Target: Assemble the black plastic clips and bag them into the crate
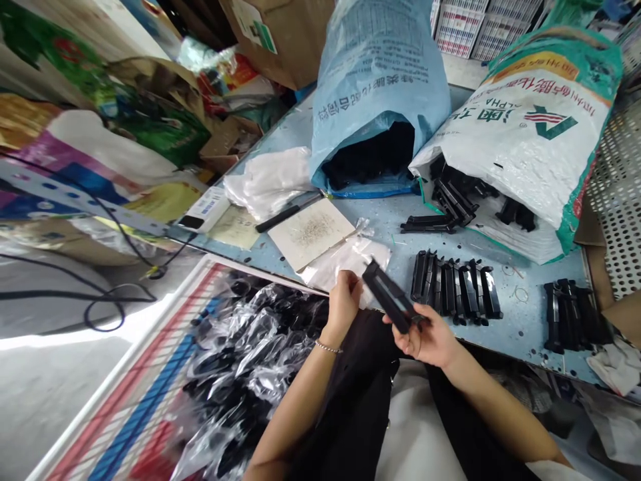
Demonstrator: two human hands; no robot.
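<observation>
My right hand (423, 337) grips one end of a long black plastic part (385, 292), which has a slot along its middle and points up and left over the table edge. Close beside it, my left hand (345, 297) is closed, its fingertips pinched on a thin clear plastic bag (345, 260) from the flat pile there. Right of my hands, a row of several similar black parts (455, 287) lies side by side. More black parts (453, 200) spill from the mouth of a white and green sack (531, 127).
A blue sack (370, 73) with dark contents lies on the blue table (400, 244). Left of it are white bags (275, 174), a cardboard sheet (310, 230) and a black marker-like stick (278, 218). Below stands a crate of bagged black parts (245, 354). Another black group (573, 314) lies right.
</observation>
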